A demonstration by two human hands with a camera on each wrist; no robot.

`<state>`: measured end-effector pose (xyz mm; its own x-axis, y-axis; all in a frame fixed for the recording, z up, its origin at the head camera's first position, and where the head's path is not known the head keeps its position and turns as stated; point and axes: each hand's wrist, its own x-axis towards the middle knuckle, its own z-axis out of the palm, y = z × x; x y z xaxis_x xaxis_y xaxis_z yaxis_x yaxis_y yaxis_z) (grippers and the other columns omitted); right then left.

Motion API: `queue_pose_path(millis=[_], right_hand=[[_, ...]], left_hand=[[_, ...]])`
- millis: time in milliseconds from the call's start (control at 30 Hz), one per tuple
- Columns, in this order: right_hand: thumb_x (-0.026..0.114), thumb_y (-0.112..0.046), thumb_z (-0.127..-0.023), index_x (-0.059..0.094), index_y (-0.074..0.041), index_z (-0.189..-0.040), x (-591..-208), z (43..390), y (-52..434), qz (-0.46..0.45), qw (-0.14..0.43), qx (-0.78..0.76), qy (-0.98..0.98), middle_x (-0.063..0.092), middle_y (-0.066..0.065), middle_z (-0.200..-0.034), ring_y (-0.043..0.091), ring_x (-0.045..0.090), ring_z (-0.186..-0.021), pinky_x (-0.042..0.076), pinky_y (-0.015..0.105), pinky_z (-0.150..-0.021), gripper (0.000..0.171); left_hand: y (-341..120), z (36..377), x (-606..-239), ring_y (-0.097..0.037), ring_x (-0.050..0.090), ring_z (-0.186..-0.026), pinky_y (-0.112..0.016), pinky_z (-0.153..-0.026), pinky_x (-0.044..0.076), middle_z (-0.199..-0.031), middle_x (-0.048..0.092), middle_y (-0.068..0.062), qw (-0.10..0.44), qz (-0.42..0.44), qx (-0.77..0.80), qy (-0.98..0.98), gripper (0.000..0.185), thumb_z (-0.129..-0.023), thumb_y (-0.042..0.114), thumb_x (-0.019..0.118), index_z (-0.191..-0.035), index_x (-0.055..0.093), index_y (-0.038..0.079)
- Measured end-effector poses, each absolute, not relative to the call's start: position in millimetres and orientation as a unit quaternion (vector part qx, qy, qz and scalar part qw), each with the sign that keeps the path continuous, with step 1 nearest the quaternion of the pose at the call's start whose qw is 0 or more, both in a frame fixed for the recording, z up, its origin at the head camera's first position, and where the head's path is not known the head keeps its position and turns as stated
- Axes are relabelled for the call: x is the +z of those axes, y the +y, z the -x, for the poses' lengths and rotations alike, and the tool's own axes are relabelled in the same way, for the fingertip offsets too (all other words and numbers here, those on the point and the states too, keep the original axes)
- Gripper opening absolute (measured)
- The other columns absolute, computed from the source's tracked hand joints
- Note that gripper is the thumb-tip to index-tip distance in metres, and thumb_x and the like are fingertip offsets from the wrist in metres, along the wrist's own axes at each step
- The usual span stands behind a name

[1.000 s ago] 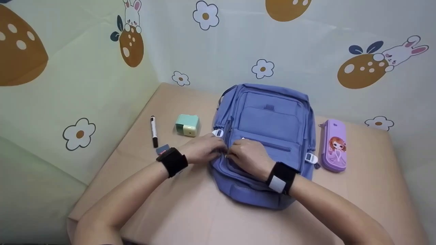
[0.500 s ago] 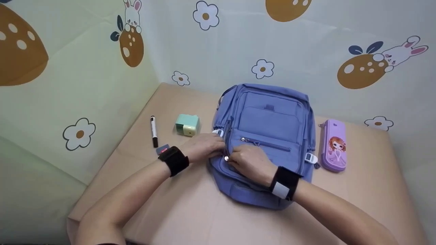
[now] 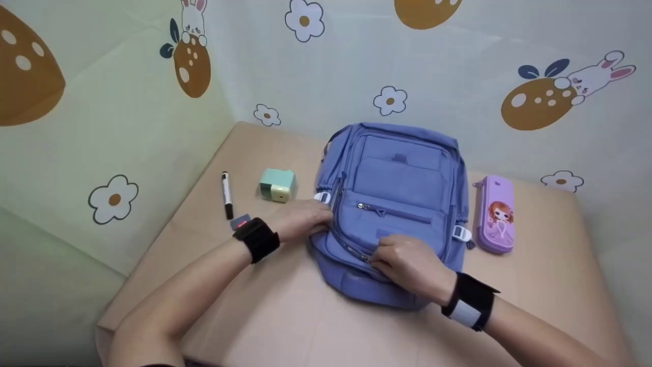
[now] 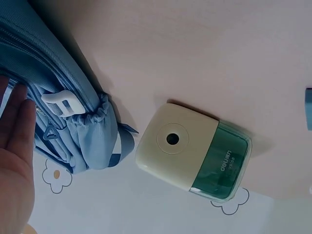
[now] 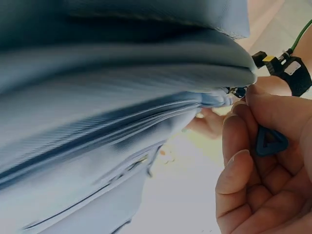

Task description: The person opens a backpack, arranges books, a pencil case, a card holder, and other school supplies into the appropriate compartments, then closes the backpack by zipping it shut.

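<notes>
A blue backpack lies front side up on the table, as the head view shows. My right hand pinches a zipper pull on the curved zipper of the lower front pocket. In the right wrist view, the pull's blue triangular loop hangs inside the curled fingers. At the bag's left side, my left hand grips the fabric edge near a white buckle; its fingertips are partly hidden against the bag. A second, straight zipper crosses the bag above the right hand.
Left of the bag stand a mint-green and cream pencil sharpener and a black-and-white marker. A small dark card lies partly behind the left wristband. On the right is a purple pencil case. Patterned cloth walls border the table.
My right hand has moved from the bag's left side down and right along the curved zipper with the pull, exposing the track behind it. The left hand stays at the left edge.
</notes>
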<state>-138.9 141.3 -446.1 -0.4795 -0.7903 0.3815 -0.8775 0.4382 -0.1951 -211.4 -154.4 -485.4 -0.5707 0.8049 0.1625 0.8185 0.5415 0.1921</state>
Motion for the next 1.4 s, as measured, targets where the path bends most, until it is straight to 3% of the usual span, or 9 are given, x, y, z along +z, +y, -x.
queue_pose_path(millis=[233,533,700,933,1167,1400], right_hand=[[0.085,-0.013,-0.083,0.08,-0.014,-0.088,-456.5,134.7,159.2,-0.455,0.121,0.204,-0.858,0.07,-0.004,-0.084,0.011,0.066,-0.077,0.058,0.03,-0.07,0.007],[0.085,-0.012,-0.083,0.079,-0.013,-0.089,-455.3,135.0,159.8,-0.438,0.134,0.208,-0.864,0.069,-0.003,-0.083,0.012,0.066,-0.074,0.058,0.03,-0.068,0.008],[0.084,-0.012,-0.083,0.079,-0.013,-0.09,-456.9,134.2,159.0,-0.439,0.14,0.217,-0.861,0.069,-0.003,-0.084,0.012,0.066,-0.076,0.057,0.031,-0.069,0.008],[0.083,-0.01,-0.083,0.079,-0.012,-0.088,-463.1,129.8,159.3,-0.441,0.14,0.232,-0.856,0.068,-0.004,-0.083,0.011,0.063,-0.076,0.055,0.03,-0.068,0.007],[0.085,-0.005,-0.08,0.076,-0.01,-0.085,-468.4,121.6,174.6,-0.444,0.176,0.238,-0.846,0.063,-0.005,-0.079,0.011,0.058,-0.072,0.052,0.029,-0.063,0.011],[0.086,-0.001,-0.077,0.077,-0.01,-0.088,-473.3,111.4,208.8,-0.413,0.202,0.262,-0.849,0.065,-0.006,-0.084,0.01,0.06,-0.077,0.052,0.024,-0.068,0.017]], left_hand=[[-151.2,206.3,-475.2,-0.019,0.061,-0.085,-0.035,-0.078,0.052,-0.093,0.064,0.001,0.034,0.445,-0.123,-0.887,0.006,-0.094,0.01,0.063,-0.097,0.068,0.013],[-111.4,175.1,-447.4,-0.016,0.06,-0.092,-0.032,-0.08,0.052,-0.101,0.066,0.001,0.018,0.478,-0.122,-0.87,0.026,-0.096,0.036,0.07,-0.108,0.074,0.013],[-98.3,169.3,-449.1,-0.016,0.06,-0.087,-0.032,-0.077,0.052,-0.095,0.066,0.002,-0.015,0.466,-0.063,-0.882,0.018,-0.094,0.03,0.073,-0.102,0.074,0.014],[-93.5,167.8,-455.0,-0.017,0.062,-0.078,-0.031,-0.067,0.053,-0.086,0.066,0.002,0.017,0.484,-0.024,-0.875,0.012,-0.097,0.023,0.069,-0.091,0.074,0.014],[-92.6,167.5,-455.7,-0.017,0.063,-0.081,-0.031,-0.07,0.054,-0.088,0.066,0.003,0.019,0.482,-0.034,-0.875,0.011,-0.097,0.024,0.07,-0.094,0.074,0.014],[-95.8,166.8,-456.8,-0.016,0.062,-0.081,-0.03,-0.071,0.054,-0.088,0.066,0.003,0.008,0.476,-0.049,-0.878,0.009,-0.097,0.022,0.07,-0.094,0.073,0.015]])
